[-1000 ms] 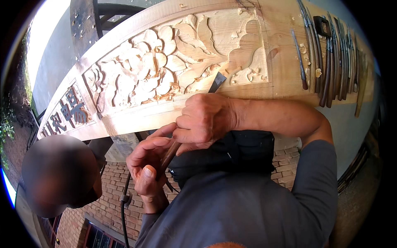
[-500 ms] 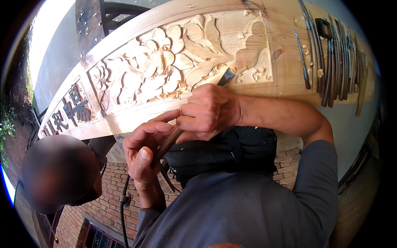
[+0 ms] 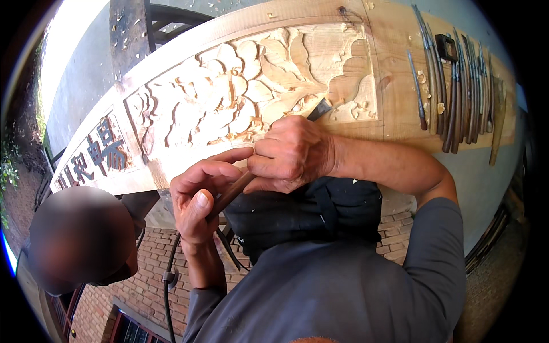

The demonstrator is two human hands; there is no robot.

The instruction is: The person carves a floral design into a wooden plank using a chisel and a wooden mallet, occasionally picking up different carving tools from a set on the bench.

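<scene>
My right hand (image 3: pixel 293 150) is closed round the shank of a wood chisel (image 3: pixel 229 200), palm down. The tool's flat metal blade (image 3: pixel 320 109) comes out beyond my knuckles and points up and to the right, over the lower right part of the carved panel (image 3: pixel 320 128). Against the palm of my left hand (image 3: pixel 200 197) lies the brown wooden handle, between the thumb and the loosely curled fingers. Petals and leaves stand in relief on the pale wood, with curled shavings among them. Whether the blade's edge touches the wood I cannot tell.
Several carving tools (image 3: pixel 457 91) lie side by side on the board's right end, near a small black square object (image 3: pixel 446 47). Dark carved characters (image 3: pixel 106 146) fill the left end. Another person (image 3: pixel 83 237) is close by at lower left. A black bag (image 3: pixel 303 220) lies below my hands.
The board and tools sit slightly lower in the view. My hands keep the same hold on the chisel, and its blade has shifted slightly to the right and down in the picture.
</scene>
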